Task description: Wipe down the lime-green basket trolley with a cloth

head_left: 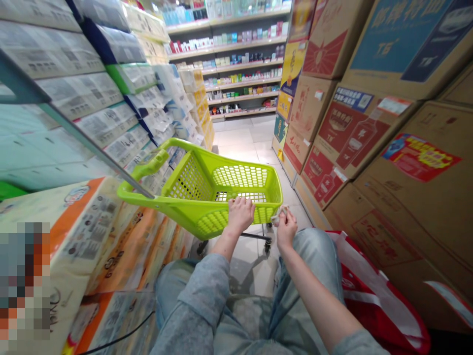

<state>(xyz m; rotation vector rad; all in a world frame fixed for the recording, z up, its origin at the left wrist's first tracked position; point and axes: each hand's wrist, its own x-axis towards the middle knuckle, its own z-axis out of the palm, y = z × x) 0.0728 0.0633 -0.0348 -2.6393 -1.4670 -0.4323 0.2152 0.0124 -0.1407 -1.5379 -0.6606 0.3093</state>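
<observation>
A lime-green plastic shopping cart [185,207] stands before my knees, its slotted basket wall turned toward me. My left hand [241,214] is closed over the near rim of the basket, fingers curled to the inner side. At the cart's right-hand corner, my right hand [287,227] pinches a small crumpled whitish cloth [277,217] against or just beside the rim; whether the cloth touches the plastic is hard to tell. A grey metal bar [99,143] crosses in front of the stacks and meets the cart near its handle.
Stacked packs of tissue paper [111,246] rise on the left. Cardboard boxes [417,197] are piled on the right, with a red bag [369,305] beside my right leg. Shelves of small goods [240,59] stand beyond the tiled floor [251,135].
</observation>
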